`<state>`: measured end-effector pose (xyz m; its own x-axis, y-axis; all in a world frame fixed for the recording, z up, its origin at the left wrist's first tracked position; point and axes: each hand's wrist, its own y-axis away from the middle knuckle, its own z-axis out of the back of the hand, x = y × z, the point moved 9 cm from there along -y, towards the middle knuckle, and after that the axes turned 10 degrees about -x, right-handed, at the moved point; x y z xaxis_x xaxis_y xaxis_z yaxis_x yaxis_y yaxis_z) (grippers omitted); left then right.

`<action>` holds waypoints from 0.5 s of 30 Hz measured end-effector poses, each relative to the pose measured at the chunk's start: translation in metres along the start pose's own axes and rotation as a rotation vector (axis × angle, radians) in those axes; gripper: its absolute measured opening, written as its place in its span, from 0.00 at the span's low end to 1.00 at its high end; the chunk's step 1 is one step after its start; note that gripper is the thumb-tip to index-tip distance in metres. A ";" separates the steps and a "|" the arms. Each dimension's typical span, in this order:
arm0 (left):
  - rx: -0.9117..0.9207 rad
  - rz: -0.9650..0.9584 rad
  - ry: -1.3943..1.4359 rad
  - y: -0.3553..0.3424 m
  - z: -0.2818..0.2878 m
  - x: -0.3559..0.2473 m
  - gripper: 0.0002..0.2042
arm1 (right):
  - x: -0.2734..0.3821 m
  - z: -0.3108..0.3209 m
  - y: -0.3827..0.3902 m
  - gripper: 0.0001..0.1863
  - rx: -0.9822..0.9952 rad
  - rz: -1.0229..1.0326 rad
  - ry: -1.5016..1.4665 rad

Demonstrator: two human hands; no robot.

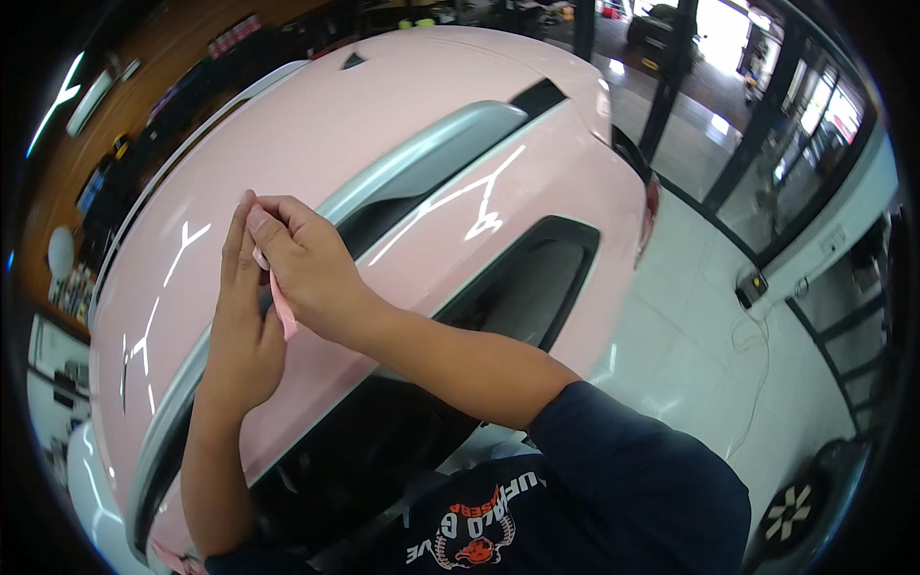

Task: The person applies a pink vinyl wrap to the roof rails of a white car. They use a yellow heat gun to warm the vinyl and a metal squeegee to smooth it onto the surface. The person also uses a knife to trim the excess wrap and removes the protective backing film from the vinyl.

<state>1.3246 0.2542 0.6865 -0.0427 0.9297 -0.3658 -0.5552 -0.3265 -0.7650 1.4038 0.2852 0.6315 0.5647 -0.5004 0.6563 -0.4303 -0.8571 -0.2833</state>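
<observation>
My two hands meet above the side of a pink car's roof [211, 172], over the silver roof rail [450, 134]. A narrow, soft-looking pink strip [284, 309] hangs out between the palms. My right hand [311, 264] is closed round it, thumb laid over the bent fingers. Against it presses my left hand [244, 316], its fingers long and close together, with the strip held between the two hands. Most of the strip is hidden, and its material is hard to tell.
Below my arms lie the car's dark side windows [527, 287]. A glass-panelled door frame [709, 192] stands at the far right. A thin cable [764, 374] runs over the pale tiled floor [661, 355], near a wheel [788, 515] of another vehicle. Shelving [163, 125] lines the left wall.
</observation>
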 end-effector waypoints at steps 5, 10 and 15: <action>-0.201 0.733 1.226 0.082 0.097 0.071 0.25 | -0.025 -0.118 0.031 0.13 0.009 0.686 0.621; -0.513 0.801 0.787 0.080 0.167 0.097 0.21 | -0.077 -0.206 0.057 0.35 0.577 1.095 1.333; -0.371 0.556 0.220 0.087 0.260 0.091 0.21 | -0.098 -0.259 0.077 0.35 0.706 0.743 1.200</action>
<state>1.0560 0.3550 0.7243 -0.0472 0.5648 -0.8239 -0.1785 -0.8163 -0.5493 1.1331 0.2995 0.7266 -0.6265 -0.7275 0.2798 0.2497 -0.5274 -0.8121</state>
